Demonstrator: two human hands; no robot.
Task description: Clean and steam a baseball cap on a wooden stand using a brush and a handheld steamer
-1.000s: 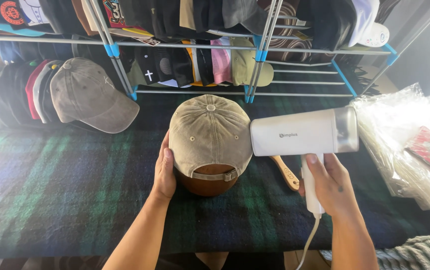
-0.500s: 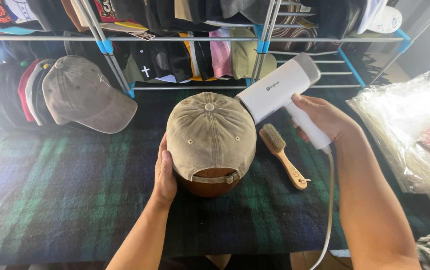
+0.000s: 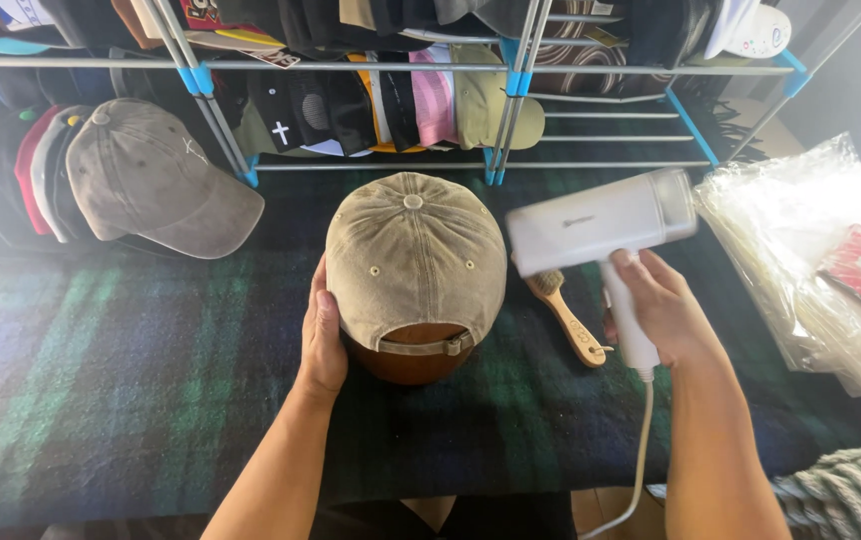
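Steaming a tan cap on a form

At frame centre, the left hand lies flat against the tan cap on its brown form; the right hand, right of centre, grips the white steamer by its handle, above a wooden brush.

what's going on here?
A person's left hand steadies a tan cap sitting on a brown rounded form on a plaid-covered table. The right hand grips a white handheld steamer by its handle, head beside the cap. A wooden brush lies between them.
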